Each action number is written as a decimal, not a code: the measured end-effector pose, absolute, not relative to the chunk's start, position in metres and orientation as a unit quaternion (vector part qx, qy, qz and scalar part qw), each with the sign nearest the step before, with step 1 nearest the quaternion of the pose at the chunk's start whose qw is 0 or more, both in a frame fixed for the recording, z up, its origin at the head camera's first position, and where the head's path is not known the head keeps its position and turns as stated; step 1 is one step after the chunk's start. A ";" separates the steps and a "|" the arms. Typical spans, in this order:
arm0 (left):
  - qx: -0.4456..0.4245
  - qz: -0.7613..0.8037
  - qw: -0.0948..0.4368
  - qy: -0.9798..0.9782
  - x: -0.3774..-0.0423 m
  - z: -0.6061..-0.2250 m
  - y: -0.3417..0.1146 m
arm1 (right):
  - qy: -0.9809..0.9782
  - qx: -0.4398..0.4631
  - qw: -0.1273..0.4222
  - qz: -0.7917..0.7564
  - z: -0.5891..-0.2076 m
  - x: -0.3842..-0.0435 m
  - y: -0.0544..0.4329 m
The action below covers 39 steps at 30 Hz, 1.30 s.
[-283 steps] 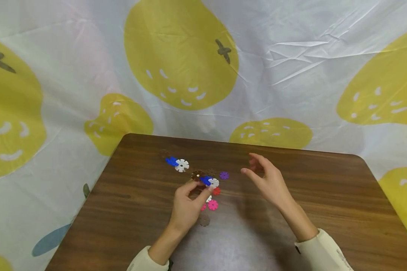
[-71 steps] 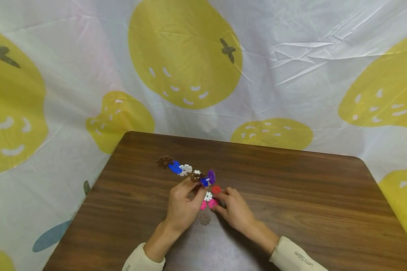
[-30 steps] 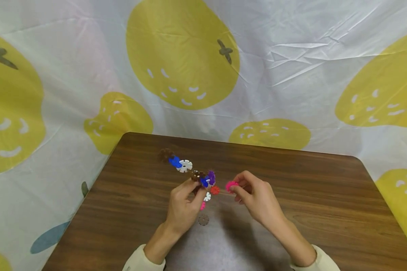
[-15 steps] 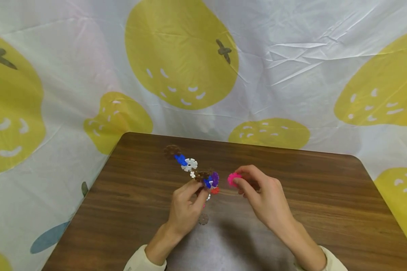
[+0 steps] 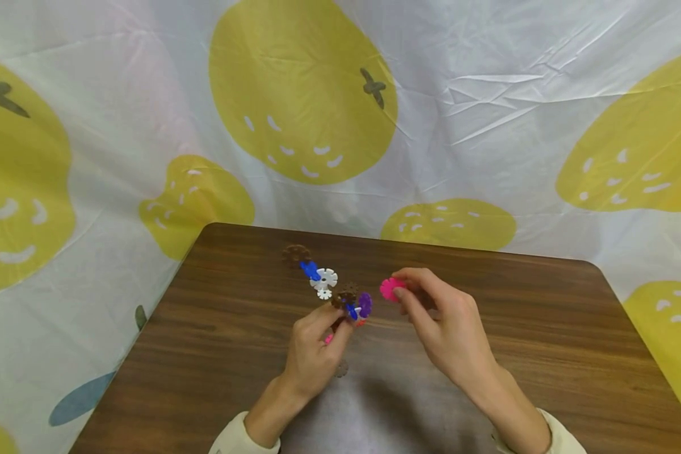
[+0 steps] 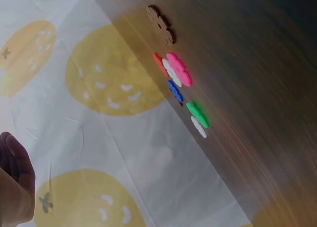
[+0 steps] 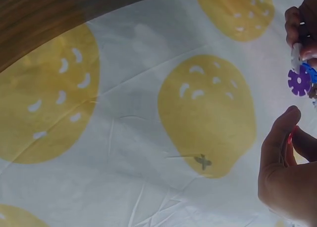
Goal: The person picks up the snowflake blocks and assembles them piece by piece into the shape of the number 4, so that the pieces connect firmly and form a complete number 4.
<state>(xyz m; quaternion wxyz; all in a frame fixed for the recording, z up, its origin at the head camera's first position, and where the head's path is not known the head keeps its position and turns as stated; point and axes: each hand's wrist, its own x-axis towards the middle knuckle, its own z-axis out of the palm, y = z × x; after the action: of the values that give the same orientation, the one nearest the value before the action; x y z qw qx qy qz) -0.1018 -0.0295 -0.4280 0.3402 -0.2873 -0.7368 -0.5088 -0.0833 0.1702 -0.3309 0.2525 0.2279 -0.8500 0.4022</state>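
My left hand (image 5: 318, 347) pinches one end of a chain of slotted plastic discs, held up over the table. Along it run a brown disc (image 5: 296, 253), a blue disc (image 5: 309, 270), a white disc (image 5: 327, 277) and more brown and blue ones near the fingertips. A purple disc (image 5: 365, 305) stands at the near end, facing my right hand (image 5: 445, 321). That hand pinches a pink disc (image 5: 391, 289) between thumb and fingers, a short gap from the purple one. In the right wrist view, the purple disc (image 7: 298, 80) sits above the right fingertips.
Loose discs lie on the brown wooden table (image 5: 545, 340): a faint brown one (image 5: 342, 369), a pink one (image 5: 328, 339) and a red one (image 5: 360, 323), partly behind the left hand. The left wrist view also shows a green disc (image 6: 197, 114). A fruit-patterned cloth (image 5: 329, 214) hangs behind.
The purple disc, earlier on the table, is now on the chain. My right hand has taken a pink disc from the table and raised it. The chain has shifted slightly right.
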 end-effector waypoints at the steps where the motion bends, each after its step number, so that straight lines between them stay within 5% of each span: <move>1: -0.288 -0.508 0.342 -0.736 -0.102 -0.428 -0.029 | -0.849 0.230 0.255 0.401 -0.330 -0.083 0.169; 39: -0.295 -0.559 0.323 -0.704 -0.103 -0.427 -0.014 | -0.846 0.246 0.300 0.366 -0.348 -0.088 0.164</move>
<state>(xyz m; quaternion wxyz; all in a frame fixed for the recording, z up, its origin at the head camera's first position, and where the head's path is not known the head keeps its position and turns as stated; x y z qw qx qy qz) -0.1026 -0.0136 -0.4271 0.3234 -0.2953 -0.7043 -0.5588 -0.0878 0.1638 -0.3480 0.2996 0.2462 -0.8457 0.3665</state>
